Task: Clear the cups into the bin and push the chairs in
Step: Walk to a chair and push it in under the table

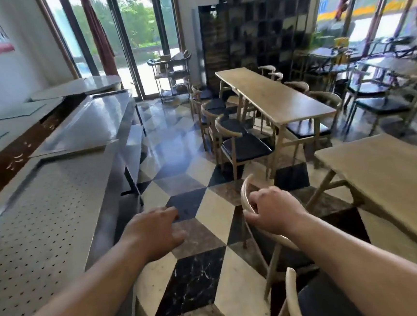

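The right hand (273, 208) is closed over the curved back rail of the near chair (250, 199), which stands out in the aisle just left of the near table (390, 174). The rail runs near to far, so the table lies to the right of the grip, and a push rightward looks like the move that would tuck the seat under. The left hand (156, 231) hangs loosely open and empty over the floor (190, 159), farther from the chair. No cups or bin are in view.
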The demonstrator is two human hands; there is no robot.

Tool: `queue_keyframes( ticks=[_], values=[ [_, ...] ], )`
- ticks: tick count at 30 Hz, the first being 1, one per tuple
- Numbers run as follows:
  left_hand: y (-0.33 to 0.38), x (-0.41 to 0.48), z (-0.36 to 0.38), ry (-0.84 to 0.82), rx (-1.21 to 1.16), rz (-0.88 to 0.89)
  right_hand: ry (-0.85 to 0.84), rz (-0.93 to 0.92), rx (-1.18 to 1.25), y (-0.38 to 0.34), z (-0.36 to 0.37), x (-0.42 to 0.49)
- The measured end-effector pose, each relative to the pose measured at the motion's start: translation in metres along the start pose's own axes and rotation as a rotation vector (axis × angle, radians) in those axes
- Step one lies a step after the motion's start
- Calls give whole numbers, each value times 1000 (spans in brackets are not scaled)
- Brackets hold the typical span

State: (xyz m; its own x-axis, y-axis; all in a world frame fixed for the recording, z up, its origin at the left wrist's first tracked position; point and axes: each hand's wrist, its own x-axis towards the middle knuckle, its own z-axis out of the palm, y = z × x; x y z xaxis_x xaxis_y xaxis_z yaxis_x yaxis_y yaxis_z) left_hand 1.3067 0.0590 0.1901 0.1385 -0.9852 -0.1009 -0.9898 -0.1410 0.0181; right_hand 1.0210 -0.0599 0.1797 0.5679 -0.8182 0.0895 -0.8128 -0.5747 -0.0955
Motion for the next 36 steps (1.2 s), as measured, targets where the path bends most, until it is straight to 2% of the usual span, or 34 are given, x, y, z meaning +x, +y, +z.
queue_keyframes(
  ticks=[8,13,18,22,27,30,36],
  values=[
    [-10,163,36,-99,63,173,-79,233,199,65,90,108],
    [-9,282,21,-179,126,208,-121,403,353,123,117,177],
    [22,394,3,-151,103,287,-23,522,231,192,110,220],
    [61,454,19,-127,229,512,-36,612,208,220,107,226],
    [107,513,45,-122,234,735,-72,769,134,235,119,213],
    [126,546,54,-136,189,841,-101,934,121,237,118,202],
    [133,601,69,-175,135,1055,-46,1248,144,190,126,199]
  ],
)
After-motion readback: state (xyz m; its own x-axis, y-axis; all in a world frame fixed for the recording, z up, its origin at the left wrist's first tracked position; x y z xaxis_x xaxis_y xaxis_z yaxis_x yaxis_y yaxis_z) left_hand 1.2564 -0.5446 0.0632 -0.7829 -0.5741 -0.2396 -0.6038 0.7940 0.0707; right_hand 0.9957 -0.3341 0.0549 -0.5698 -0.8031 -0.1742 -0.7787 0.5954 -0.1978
